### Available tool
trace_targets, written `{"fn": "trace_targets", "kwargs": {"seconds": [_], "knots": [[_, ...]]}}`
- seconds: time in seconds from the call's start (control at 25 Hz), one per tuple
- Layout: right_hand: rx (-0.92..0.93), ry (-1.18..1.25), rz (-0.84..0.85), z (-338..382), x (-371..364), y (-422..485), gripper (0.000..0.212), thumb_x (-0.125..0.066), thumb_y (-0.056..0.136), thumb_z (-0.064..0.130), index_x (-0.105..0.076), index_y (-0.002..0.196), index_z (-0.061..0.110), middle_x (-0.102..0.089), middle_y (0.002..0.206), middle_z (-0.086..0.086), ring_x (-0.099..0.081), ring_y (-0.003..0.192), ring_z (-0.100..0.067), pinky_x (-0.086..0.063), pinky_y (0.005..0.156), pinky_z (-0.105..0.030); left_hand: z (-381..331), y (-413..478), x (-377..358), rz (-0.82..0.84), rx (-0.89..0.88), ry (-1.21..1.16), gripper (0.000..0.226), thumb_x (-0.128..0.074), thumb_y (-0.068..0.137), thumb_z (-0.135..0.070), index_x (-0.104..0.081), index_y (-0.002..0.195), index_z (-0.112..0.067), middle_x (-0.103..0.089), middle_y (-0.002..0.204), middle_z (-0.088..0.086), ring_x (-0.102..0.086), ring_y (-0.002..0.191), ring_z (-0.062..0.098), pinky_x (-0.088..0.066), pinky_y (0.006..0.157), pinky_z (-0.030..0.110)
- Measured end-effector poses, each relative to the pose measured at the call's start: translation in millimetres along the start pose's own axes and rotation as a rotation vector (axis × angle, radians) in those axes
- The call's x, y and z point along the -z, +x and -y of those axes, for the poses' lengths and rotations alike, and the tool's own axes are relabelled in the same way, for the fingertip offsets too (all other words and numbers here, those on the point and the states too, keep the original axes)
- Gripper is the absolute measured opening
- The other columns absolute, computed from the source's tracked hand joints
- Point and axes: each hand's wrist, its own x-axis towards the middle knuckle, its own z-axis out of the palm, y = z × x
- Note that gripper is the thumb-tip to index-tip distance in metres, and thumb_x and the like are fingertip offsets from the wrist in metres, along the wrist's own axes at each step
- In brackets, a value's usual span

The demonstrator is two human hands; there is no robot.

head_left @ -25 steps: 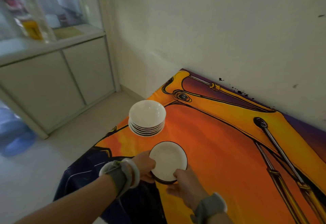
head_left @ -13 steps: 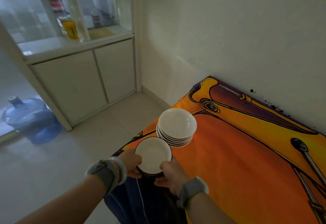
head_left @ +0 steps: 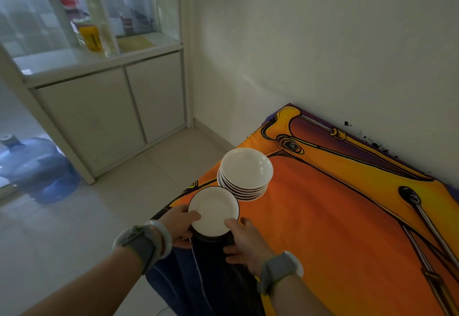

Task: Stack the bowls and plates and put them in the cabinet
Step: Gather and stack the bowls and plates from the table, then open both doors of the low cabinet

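White plaster wall (head_left: 323, 42) at right, black specks low down. Pale tiled floor (head_left: 74, 228) at left. At far end, white cabinet (head_left: 104, 116): two lower doors (head_left: 154, 97), both closed; glass-fronted shelves (head_left: 87, 17) above, contents blurred, something yellow among them. Spread at right along wall, orange cloth (head_left: 347, 228) with yellow and purple print, dark blue at near corner. On floor left of cabinet, blue water jug (head_left: 37, 166).

On cloth near its left edge, stack of white plates (head_left: 246, 174), several deep, neat, untouched by either hand. Just in front of it, close to touching, black-rimmed bowl (head_left: 213, 208), white inside, dark outside, over near corner of cloth; resting or lifted, cannot tell. More bowls nested beneath, cannot tell.

Grips bowl from left with left hand (head_left: 178, 225), thumb over rim, fingers curled under. Grips from right with right hand (head_left: 246, 241), thumb at rim, fingers wrapped round dark side. Grey straps (head_left: 278, 268) on both wrists, pale bangle (head_left: 164, 236) on left.

Judged progress: stacking apparently done or nearly so, plates in one pile, bowl in hand. Left to do: carry to cabinet, open a door, set bowl inside, return for plates. No task dishes visible in cabinet; about midway at best.
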Motion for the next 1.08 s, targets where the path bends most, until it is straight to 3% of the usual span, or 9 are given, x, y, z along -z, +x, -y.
{"fn": "trace_targets", "kwargs": {"seconds": [0.16, 0.36, 0.48, 0.56, 0.64, 0.88, 1.08], "knots": [[0.108, 0.06, -0.079, -15, 13, -27, 0.067, -0.051, 0.09, 0.044, -0.026, 0.148, 0.021, -0.049, 0.123, -0.002, -0.064, 0.094, -0.023, -0.057, 0.066, -0.033, 10, -29, 11, -0.021, -0.031, -0.104, 0.04, -0.055, 0.093, -0.027, -0.048, 0.131, -0.017, -0.054, 0.12, 0.011, -0.06, 0.107, 0.031, -0.057, 0.082, 0.043], [0.26, 0.124, -0.233, -35, 35, -72, 0.049, -0.049, 0.092, 0.035, -0.042, 0.137, 0.015, -0.054, 0.118, -0.007, -0.063, 0.089, -0.026, -0.051, 0.058, -0.031, 24, -76, 27, -0.068, -0.143, -0.206, 0.034, -0.053, 0.094, -0.026, -0.053, 0.125, -0.011, -0.06, 0.118, 0.018, -0.063, 0.103, 0.036, -0.056, 0.084, 0.045], [0.328, 0.112, -0.249, -53, 35, -106, 0.034, -0.049, 0.094, 0.031, -0.051, 0.125, 0.017, -0.056, 0.113, -0.005, -0.064, 0.094, -0.027, -0.053, 0.063, -0.035, 38, -107, 27, -0.088, -0.207, -0.266, 0.032, -0.053, 0.095, -0.026, -0.054, 0.122, -0.01, -0.06, 0.117, 0.018, -0.063, 0.101, 0.035, -0.056, 0.082, 0.043], [0.342, 0.105, -0.232, -71, 31, -129, 0.011, -0.047, 0.097, 0.03, -0.057, 0.101, 0.024, -0.057, 0.112, -0.005, -0.064, 0.098, -0.027, -0.056, 0.072, -0.042, 52, -128, 21, -0.088, -0.22, -0.301, 0.026, -0.053, 0.095, -0.025, -0.054, 0.117, -0.011, -0.06, 0.115, 0.019, -0.063, 0.099, 0.035, -0.055, 0.08, 0.042], [0.341, 0.105, -0.216, -92, 22, -149, 0.013, -0.046, 0.098, 0.029, -0.053, 0.087, 0.031, -0.058, 0.111, -0.004, -0.064, 0.099, -0.026, -0.056, 0.081, -0.046, 72, -148, 16, -0.071, -0.206, -0.308, 0.02, -0.053, 0.095, -0.024, -0.053, 0.112, -0.013, -0.06, 0.112, 0.018, -0.062, 0.098, 0.035, -0.054, 0.079, 0.042], [0.41, 0.072, -0.215, -90, -14, -175, 0.012, -0.046, 0.097, 0.028, -0.056, 0.09, 0.026, -0.062, 0.109, -0.007, -0.065, 0.099, -0.027, -0.056, 0.074, -0.04, 106, -184, 44, -0.071, -0.212, -0.298, 0.026, -0.054, 0.094, -0.025, -0.055, 0.116, -0.01, -0.064, 0.104, 0.016, -0.066, 0.085, 0.028, -0.058, 0.07, 0.036], [0.571, 0.003, -0.137, -39, -48, -180, 0.016, -0.047, 0.097, 0.024, -0.062, 0.099, 0.02, -0.07, 0.095, -0.007, -0.069, 0.086, -0.021, -0.055, 0.068, -0.033, 94, -187, 93, -0.122, -0.296, -0.354, 0.028, -0.053, 0.094, -0.027, -0.056, 0.119, -0.013, -0.065, 0.112, 0.016, -0.067, 0.095, 0.03, -0.059, 0.07, 0.036]]}}
